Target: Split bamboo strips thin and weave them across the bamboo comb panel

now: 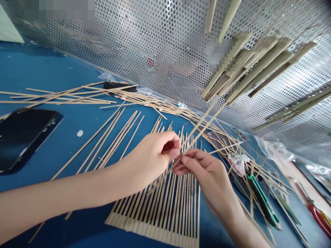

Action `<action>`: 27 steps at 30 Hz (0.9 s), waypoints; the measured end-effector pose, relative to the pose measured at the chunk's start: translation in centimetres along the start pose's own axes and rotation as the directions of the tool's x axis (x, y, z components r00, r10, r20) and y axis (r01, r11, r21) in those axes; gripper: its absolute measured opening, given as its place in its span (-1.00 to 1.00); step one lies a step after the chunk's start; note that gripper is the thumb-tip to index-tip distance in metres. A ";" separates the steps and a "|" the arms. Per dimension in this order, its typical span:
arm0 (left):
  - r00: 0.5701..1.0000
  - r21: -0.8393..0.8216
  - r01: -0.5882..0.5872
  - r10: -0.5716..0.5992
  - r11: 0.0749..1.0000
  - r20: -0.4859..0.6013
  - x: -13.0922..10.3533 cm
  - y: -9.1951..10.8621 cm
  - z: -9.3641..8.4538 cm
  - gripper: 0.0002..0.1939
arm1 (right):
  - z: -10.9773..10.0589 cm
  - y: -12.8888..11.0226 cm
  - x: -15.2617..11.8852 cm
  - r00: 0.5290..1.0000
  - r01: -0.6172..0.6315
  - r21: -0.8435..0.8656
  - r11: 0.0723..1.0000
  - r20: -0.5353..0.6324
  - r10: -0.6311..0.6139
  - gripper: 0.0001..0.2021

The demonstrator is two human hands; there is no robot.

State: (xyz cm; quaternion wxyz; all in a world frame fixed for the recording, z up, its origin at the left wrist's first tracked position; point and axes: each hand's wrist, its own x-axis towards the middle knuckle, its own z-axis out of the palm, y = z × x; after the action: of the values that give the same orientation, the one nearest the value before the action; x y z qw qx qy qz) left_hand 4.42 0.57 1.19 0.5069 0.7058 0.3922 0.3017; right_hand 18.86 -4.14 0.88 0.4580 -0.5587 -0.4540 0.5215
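Between my hands two thin bamboo strips rise toward the upper right and meet near my fingertips. My left hand pinches one strip with thumb and forefinger. Just right of it, my right hand is closed on the strips, thumb on top. Below both hands lies a fan of parallel bamboo strips, joined along a pale band at its near edge. My hands hide part of its upper middle. Loose strips lie to the left of the fan.
A dark phone-like device lies at the left. Behind, a strip pile runs along a perforated metal panel. A green cutter and red-handled tool are at right. Bamboo pieces stand at the panel.
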 end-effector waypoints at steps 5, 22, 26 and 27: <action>1.000 -0.125 0.012 -0.008 0.992 0.030 0.7 -1.1 -0.1 -0.89 | 0.2 0.0 -0.1 1.000 0.001 0.016 1.000 0.020 -0.001 -0.86; 0.991 -0.354 0.004 -0.051 0.935 -0.123 1.0 -0.5 -0.8 -0.92 | 0.1 -0.1 0.0 0.997 -0.010 0.025 1.000 0.073 0.008 -0.86; 0.993 -0.194 -0.079 0.061 0.978 -0.098 0.9 -0.7 -1.0 -0.95 | -0.4 -0.3 0.0 0.997 0.069 0.058 0.996 0.042 -0.072 -0.86; 0.995 -0.170 -0.076 0.065 0.982 -0.069 0.8 -0.6 -1.0 -0.94 | -0.4 -0.4 0.0 0.996 0.086 0.051 0.995 0.035 -0.088 -0.86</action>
State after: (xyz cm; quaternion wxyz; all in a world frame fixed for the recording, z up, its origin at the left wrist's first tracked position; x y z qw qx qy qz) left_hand 3.88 1.83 0.90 0.5424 0.6629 0.3551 0.3746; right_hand 19.29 -4.12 1.27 0.4855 -0.5170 -0.4733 0.5225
